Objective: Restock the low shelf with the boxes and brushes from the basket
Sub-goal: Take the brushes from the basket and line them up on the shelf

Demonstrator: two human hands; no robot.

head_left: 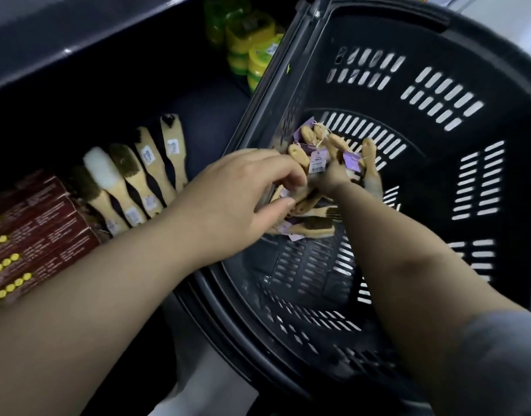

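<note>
Head view: nearest, both bare forearms reach over the black basket's (432, 181) near rim. The left hand (243, 190) hovers with fingers curled over a pile of small brushes (312, 226) with purple tags on the basket floor; whether it holds one I cannot tell. The right hand (333, 177) grips a bunch of them. The basket's left rim stands just beside the low shelf (210, 124). There, dark red boxes (48, 232) lie beside a row of long brushes (132, 181), with bare shelf beyond. Farther back stand yellow-green packs (252, 40), under an overhanging upper shelf (78, 34).

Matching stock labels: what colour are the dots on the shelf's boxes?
Yellow dots on dark red boxes; head view.
</note>
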